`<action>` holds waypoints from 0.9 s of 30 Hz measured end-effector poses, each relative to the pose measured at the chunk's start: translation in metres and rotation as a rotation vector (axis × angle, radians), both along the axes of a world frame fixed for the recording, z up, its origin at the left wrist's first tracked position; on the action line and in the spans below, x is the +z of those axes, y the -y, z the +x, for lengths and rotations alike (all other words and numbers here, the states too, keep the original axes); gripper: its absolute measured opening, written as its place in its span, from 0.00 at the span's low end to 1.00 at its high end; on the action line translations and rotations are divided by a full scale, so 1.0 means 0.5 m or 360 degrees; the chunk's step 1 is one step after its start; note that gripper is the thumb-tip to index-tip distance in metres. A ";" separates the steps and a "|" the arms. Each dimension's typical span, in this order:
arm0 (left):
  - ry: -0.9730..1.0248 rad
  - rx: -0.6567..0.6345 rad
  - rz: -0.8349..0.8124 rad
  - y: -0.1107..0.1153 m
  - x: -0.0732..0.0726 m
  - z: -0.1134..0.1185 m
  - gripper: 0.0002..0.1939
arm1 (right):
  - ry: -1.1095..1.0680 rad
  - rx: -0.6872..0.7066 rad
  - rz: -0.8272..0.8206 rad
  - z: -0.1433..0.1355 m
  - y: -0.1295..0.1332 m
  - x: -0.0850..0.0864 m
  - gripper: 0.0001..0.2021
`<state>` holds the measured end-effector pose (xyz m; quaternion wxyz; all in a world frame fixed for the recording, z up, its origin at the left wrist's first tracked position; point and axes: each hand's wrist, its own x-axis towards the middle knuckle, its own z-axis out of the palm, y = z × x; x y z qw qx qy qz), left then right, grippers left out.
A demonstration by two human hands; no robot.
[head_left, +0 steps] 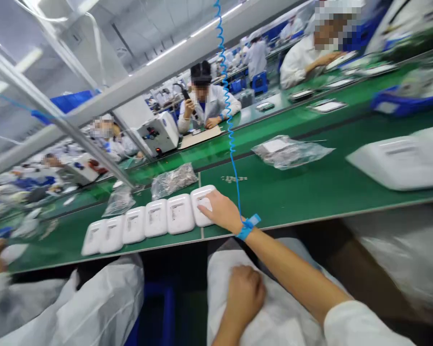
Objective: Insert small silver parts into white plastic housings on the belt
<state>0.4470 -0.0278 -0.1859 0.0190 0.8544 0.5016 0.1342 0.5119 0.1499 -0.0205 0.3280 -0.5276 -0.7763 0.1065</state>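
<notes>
My right hand (222, 210), with a blue wrist strap (248, 227) on it, reaches over the bench edge and grips a white rounded plastic housing (200, 194). Its fingers lie over the right side and face of the housing, partly covering it. That piece is the rightmost in a row of several like housings (181, 214), standing side by side along the front edge, each with a recessed grey-marked area. In my lap, on white clothing, rests my left hand (246, 290), its fingers curled in and nothing visible in it.
Clear plastic bags of small parts (175, 180) lie behind the row, beside scattered small pieces (234, 179). A coiled blue cord (228, 103) hangs down to the strap. White wrapped housings (400, 161) and a blue tray (389, 101) are at right. Co-workers sit across and at left.
</notes>
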 end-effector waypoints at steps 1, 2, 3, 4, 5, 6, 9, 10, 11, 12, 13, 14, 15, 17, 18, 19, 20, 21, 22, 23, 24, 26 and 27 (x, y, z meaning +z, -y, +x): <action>0.0032 -0.0017 -0.0049 -0.005 0.009 -0.003 0.04 | -0.0001 0.0004 0.0087 0.066 -0.009 -0.007 0.18; 0.0053 -0.0010 -0.0054 -0.012 0.017 -0.006 0.05 | 0.0019 -0.0035 0.0149 0.142 -0.018 -0.010 0.15; 0.0054 -0.0023 -0.0036 -0.018 0.023 -0.010 0.06 | 0.0062 -0.0130 0.0179 0.228 -0.026 -0.010 0.12; 0.0041 -0.0047 -0.0003 -0.024 0.025 -0.012 0.08 | 0.0119 -0.0292 0.0162 0.320 -0.030 -0.006 0.10; 0.0014 -0.0073 0.0042 -0.028 0.024 -0.013 0.09 | 0.0165 -0.0478 0.0140 0.415 -0.029 0.003 0.10; -0.0021 -0.0107 0.0091 -0.030 0.020 -0.014 0.10 | 0.0193 -0.0704 0.0126 0.509 -0.023 0.014 0.11; -0.0062 -0.0220 0.0237 -0.030 0.000 -0.014 0.11 | 0.0210 -0.1413 0.0088 0.749 0.022 0.048 0.17; -0.0037 -0.0259 0.0261 -0.031 -0.008 -0.015 0.11 | 0.0205 -0.1587 0.0057 0.806 0.040 0.053 0.21; -0.0006 -0.0287 0.0267 -0.034 -0.016 -0.015 0.11 | 0.0199 -0.1706 0.0009 0.851 0.056 0.053 0.25; 0.0024 -0.0306 0.0261 -0.038 -0.022 -0.014 0.11 | 0.0195 -0.1773 -0.0058 0.884 0.068 0.049 0.29; 0.0043 -0.0320 0.0254 -0.042 -0.027 -0.013 0.11 | 0.0193 -0.1805 -0.0130 0.907 0.077 0.042 0.31; 0.0050 -0.0332 0.0256 -0.047 -0.030 -0.011 0.12 | 0.0196 -0.1809 -0.0200 0.920 0.082 0.033 0.32; 0.0047 -0.0345 0.0269 -0.051 -0.032 -0.009 0.12 | 0.0201 -0.1800 -0.0260 0.926 0.084 0.025 0.31; 0.0038 -0.0368 0.0312 -0.053 -0.030 -0.003 0.11 | 0.0220 -0.1788 -0.0347 0.920 0.082 0.014 0.30; 0.0039 -0.0378 0.0326 -0.051 -0.028 -0.001 0.11 | 0.0232 -0.1792 -0.0377 0.912 0.081 0.012 0.29; 0.0037 -0.0376 0.0322 -0.047 -0.024 0.002 0.11 | 0.0247 -0.1803 -0.0408 0.901 0.080 0.011 0.29; 0.0033 -0.0363 0.0304 -0.042 -0.020 0.005 0.10 | 0.0269 -0.1807 -0.0441 0.888 0.080 0.012 0.29; 0.0026 -0.0347 0.0274 -0.037 -0.016 0.008 0.09 | 0.0294 -0.1801 -0.0469 0.875 0.081 0.013 0.29; 0.0016 -0.0330 0.0244 -0.032 -0.011 0.011 0.08 | 0.0337 -0.1789 -0.0509 0.862 0.084 0.012 0.29; 0.0008 -0.0310 0.0214 -0.029 -0.006 0.014 0.07 | 0.0392 -0.1744 -0.0525 0.849 0.088 0.008 0.30; 0.0004 -0.0289 0.0184 -0.026 -0.002 0.017 0.07 | 0.0439 -0.1719 -0.0542 0.836 0.093 0.002 0.32; 0.0005 -0.0244 0.0114 -0.025 0.005 0.021 0.06 | 0.0627 -0.1699 -0.0555 0.800 0.108 -0.017 0.32; 0.0002 -0.0220 0.0068 -0.026 0.009 0.022 0.06 | 0.0696 -0.1674 -0.0551 0.776 0.119 -0.028 0.32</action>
